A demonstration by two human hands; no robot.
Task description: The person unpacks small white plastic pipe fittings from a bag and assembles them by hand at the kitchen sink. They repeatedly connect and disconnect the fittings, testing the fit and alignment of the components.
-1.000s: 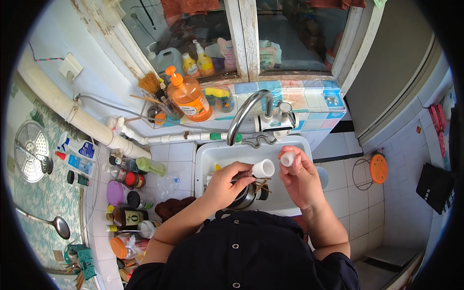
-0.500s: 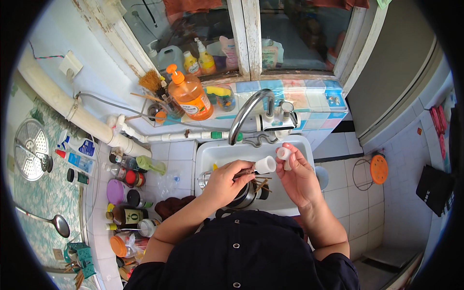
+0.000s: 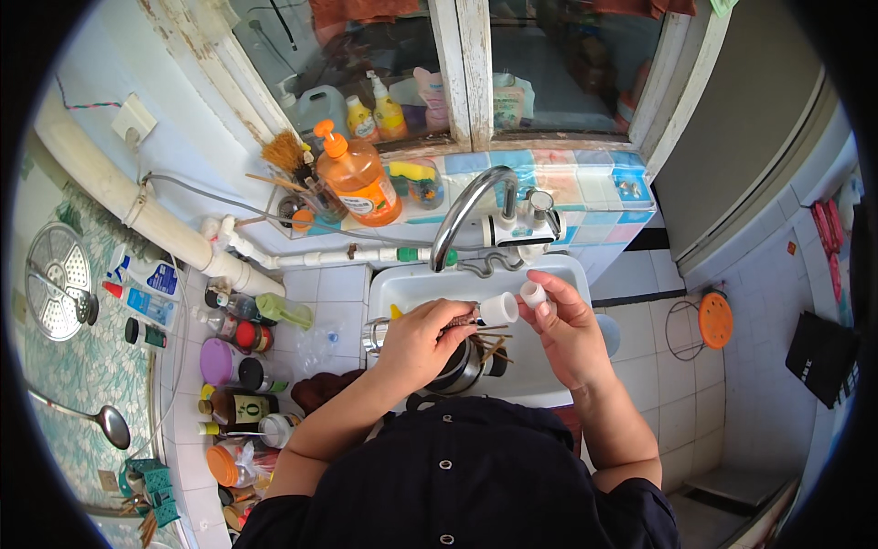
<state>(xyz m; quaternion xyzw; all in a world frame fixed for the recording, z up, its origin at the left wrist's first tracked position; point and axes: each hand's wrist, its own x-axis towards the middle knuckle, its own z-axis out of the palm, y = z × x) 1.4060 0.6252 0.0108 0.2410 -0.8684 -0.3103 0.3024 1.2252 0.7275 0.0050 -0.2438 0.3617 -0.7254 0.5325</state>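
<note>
Over the sink [image 3: 569,285], my left hand [image 3: 413,346] is closed on a white cup-shaped piece [image 3: 498,310], its wide mouth turned toward my right hand. Dark, ribbed material shows between my fingers behind the white piece; what it belongs to is hidden. Between the fingertips of my right hand [image 3: 574,343] is a small white cap-like piece [image 3: 533,293], just right of the cup-shaped one and apart from it. Below my hands, a dark pot [image 3: 455,373] sits in the sink, with several thin wooden sticks [image 3: 495,348] beside it.
A curved chrome faucet [image 3: 468,201] arches above the sink's far side. An orange pump bottle [image 3: 359,178] stands on the tiled ledge, beside a clear cup with a yellow sponge [image 3: 413,171]. Several bottles and jars [image 3: 240,409] crowd the left counter. An orange stool [image 3: 716,320] is at right.
My right hand has turned slightly, and the small white piece now sits a little lower and nearer the cup-shaped piece. My left hand has shifted slightly left and up, still gripping.
</note>
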